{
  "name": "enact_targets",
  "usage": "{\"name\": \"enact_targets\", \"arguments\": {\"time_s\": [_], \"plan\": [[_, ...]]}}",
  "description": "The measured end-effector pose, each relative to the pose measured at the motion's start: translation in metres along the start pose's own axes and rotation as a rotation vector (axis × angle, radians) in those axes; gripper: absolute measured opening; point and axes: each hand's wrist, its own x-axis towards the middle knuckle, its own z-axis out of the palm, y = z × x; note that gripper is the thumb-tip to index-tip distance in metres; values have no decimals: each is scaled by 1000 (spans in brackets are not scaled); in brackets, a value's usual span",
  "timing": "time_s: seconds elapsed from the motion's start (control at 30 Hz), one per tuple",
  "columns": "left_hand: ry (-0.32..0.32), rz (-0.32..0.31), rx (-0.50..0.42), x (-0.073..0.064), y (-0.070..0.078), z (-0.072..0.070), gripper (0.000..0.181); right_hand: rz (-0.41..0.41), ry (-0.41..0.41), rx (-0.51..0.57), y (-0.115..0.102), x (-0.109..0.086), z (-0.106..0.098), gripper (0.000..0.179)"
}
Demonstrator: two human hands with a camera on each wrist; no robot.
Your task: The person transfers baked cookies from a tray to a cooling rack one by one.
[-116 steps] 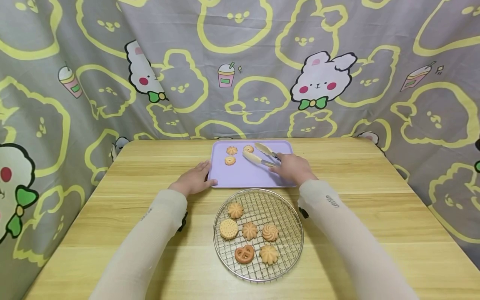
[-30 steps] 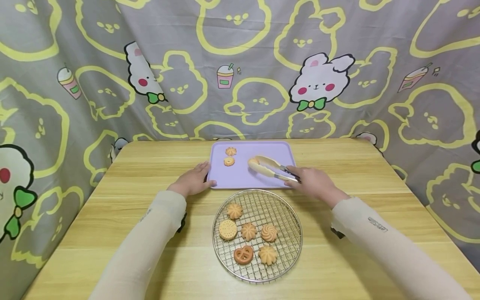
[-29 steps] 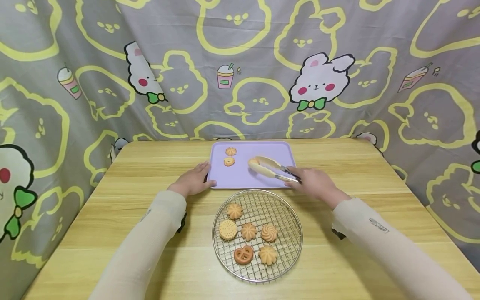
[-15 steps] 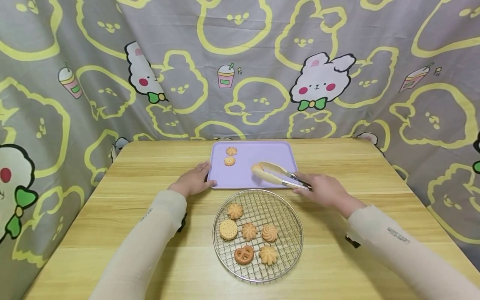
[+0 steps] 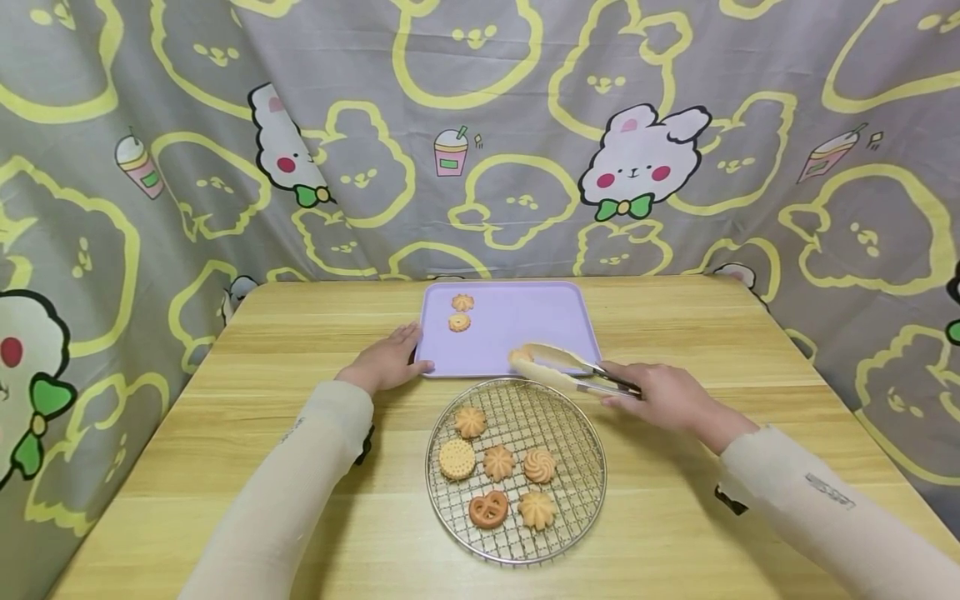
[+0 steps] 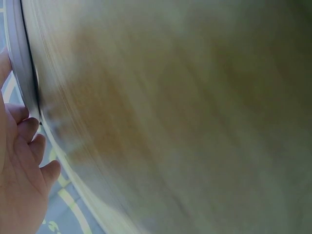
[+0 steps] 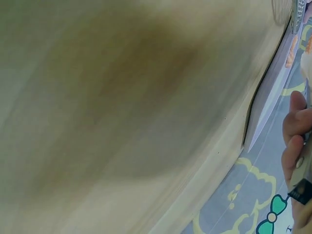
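Observation:
My right hand point(image 5: 667, 396) grips a pair of tongs point(image 5: 558, 375) with pale tips and metal arms. A small round cookie point(image 5: 519, 357) sits between the tong tips, above the front edge of the purple tray point(image 5: 495, 346). My left hand point(image 5: 384, 358) rests against the tray's left side, its thumb at the front left corner; the left wrist view shows its fingers point(image 6: 36, 146) by the tray's rim. Two small cookies, one star-shaped point(image 5: 462, 302) and one round point(image 5: 459, 322), lie at the tray's left. In the right wrist view, the curled fingers point(image 7: 295, 122) show at the edge.
In front of the tray stands a round wire rack point(image 5: 577, 492) bearing several cookies, among them a pretzel-shaped one point(image 5: 488, 509) and a dotted round one point(image 5: 457, 459). All stand on a wooden table point(image 5: 262, 400); a patterned curtain point(image 5: 360, 208) hangs behind.
The tongs took the round cookie from the tray's back row, and my right hand has drawn it toward the front edge. My left hand has stayed at the tray.

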Motion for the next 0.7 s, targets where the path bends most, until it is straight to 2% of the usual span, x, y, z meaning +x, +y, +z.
{"name": "enact_targets", "arguments": {"time_s": [0.23, 0.47, 0.7], "plan": [[0, -3, -2, -1, 2, -1, 81, -44, 4, 3, -1, -10, 1, 61], [-6, -8, -1, -2, 2, -1, 81, -56, -37, 21, -6, -18, 5, 63], [-3, -7, 2, -1, 2, -1, 81, -112, -50, 22, -10, -20, 6, 62]]}}
